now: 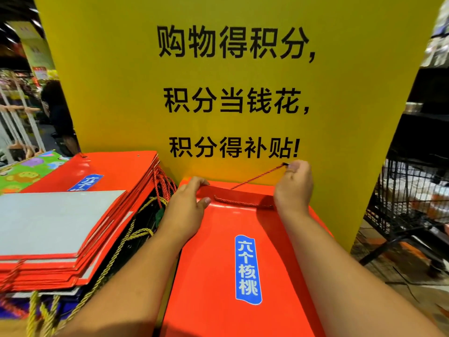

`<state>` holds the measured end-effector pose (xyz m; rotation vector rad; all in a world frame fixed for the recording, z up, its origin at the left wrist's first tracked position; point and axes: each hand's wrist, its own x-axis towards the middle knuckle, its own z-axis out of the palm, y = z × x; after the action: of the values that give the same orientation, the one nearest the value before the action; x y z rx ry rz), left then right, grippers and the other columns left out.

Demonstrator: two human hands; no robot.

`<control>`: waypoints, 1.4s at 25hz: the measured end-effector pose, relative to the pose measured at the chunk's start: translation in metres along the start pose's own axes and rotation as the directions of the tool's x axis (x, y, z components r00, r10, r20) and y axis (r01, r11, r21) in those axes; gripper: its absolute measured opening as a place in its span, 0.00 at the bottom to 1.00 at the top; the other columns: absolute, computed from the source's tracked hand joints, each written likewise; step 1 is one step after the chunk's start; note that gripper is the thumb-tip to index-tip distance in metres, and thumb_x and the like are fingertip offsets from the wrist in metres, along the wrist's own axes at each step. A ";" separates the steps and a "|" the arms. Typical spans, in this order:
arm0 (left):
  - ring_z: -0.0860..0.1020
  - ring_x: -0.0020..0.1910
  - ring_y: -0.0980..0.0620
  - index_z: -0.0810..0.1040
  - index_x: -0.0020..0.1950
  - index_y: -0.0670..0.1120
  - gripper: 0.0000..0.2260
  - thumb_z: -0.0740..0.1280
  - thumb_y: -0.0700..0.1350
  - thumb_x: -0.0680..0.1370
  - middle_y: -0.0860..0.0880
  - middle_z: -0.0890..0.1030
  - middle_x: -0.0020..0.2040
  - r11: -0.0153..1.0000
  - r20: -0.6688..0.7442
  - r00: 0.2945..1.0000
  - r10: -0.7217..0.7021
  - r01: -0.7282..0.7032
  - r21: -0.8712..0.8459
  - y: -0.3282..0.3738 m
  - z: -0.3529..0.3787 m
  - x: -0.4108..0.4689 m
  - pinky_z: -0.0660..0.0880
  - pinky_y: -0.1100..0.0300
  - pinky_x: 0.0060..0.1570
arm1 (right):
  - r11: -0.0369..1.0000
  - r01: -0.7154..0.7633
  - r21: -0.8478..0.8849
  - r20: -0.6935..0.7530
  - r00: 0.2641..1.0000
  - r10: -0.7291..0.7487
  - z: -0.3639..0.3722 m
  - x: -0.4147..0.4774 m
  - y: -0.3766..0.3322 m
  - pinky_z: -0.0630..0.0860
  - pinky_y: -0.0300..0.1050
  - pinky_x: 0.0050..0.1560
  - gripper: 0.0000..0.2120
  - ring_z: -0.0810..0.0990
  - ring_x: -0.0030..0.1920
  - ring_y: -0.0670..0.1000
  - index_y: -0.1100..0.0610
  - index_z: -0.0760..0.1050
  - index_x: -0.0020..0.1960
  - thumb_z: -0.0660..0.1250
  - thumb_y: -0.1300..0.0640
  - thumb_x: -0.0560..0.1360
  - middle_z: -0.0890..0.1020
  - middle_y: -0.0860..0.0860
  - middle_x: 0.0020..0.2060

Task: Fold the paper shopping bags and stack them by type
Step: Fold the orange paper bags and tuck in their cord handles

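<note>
In the lower centre of the frame, the person is working on one red paper bag [213,263], which is lying nearly flat with its mouth towards the yellow sign [218,93]. The left hand [187,207] is gripping the left corner of the mouth, fingers curling over the rim and thumb pressing on the front. The right hand [294,186] is pinching the end of a rope handle [257,177], drawing it taut up and to the right. This looks like the handle-tidying part of folding. Next, the cord probably needs laying down flat, then the bag is going onto the matching red stack [60,266] at the left.
</note>
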<state>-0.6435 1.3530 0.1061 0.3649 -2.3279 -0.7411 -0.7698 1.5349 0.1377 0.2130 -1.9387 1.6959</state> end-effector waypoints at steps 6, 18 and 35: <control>0.75 0.61 0.49 0.73 0.65 0.52 0.17 0.70 0.43 0.78 0.49 0.78 0.61 1.000 0.025 1.000 0.009 -0.009 -0.019 -0.003 0.001 0.000 0.70 0.57 0.56 | 0.940 -0.252 0.231 0.050 0.968 0.247 0.008 0.008 0.005 0.69 0.47 0.36 0.14 0.76 0.34 0.53 0.55 0.73 0.50 0.54 0.48 0.85 0.78 0.53 0.38; 0.77 0.56 0.45 0.78 0.63 0.52 0.12 0.68 0.45 0.79 0.46 0.80 0.56 0.996 -0.068 0.994 -0.087 0.084 -0.041 -0.005 0.003 0.005 0.74 0.53 0.53 | 0.772 0.581 -0.256 0.899 0.438 -0.032 0.018 -0.057 -0.020 0.71 0.46 0.43 0.16 0.76 0.43 0.49 0.50 0.72 0.52 0.71 0.42 0.72 0.78 0.46 0.43; 0.78 0.51 0.48 0.79 0.62 0.54 0.13 0.69 0.44 0.79 0.49 0.79 0.50 0.969 -0.189 0.977 -0.103 0.056 -0.243 0.019 -0.015 -0.002 0.69 0.57 0.48 | 0.935 0.242 0.258 0.700 0.620 -0.354 -0.062 -0.081 -0.017 0.55 0.40 0.29 0.23 0.57 0.27 0.42 0.51 0.59 0.26 0.67 0.45 0.71 0.58 0.43 0.23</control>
<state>-0.6335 1.3627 0.1253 0.4083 -2.0202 -0.9640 -0.6755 1.5721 0.1153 1.4084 -2.1281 1.6349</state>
